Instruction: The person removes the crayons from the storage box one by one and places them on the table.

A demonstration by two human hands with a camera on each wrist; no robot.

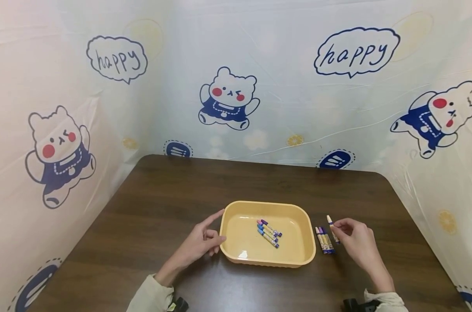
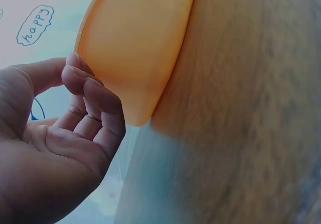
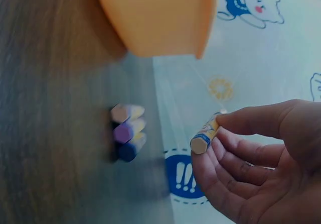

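In the head view my left hand (image 1: 202, 240) holds the left rim of a yellow plastic tray (image 1: 267, 262), with its index finger stretched along the outside. The left wrist view shows fingertips right at the tray's rim (image 2: 83, 28), the other fingers curled. My right hand (image 1: 356, 242) pinches a cream-white crayon (image 3: 204, 137) between thumb and fingers, above the table to the right of the tray. Close to that hand, three crayons (image 1: 324, 240) lie side by side, their ends pinkish, purple and dark blue. Inside the tray lie several crayons (image 1: 268, 234), blue, pink and purple among them.
A dark brown wooden table (image 1: 173, 186) with rounded far corners carries everything. Behind and on both sides hangs a pale sheet (image 1: 282, 108) printed with bears and "happy" bubbles. Dark wrist straps (image 1: 360, 305) sit at the light sleeves (image 1: 151, 294).
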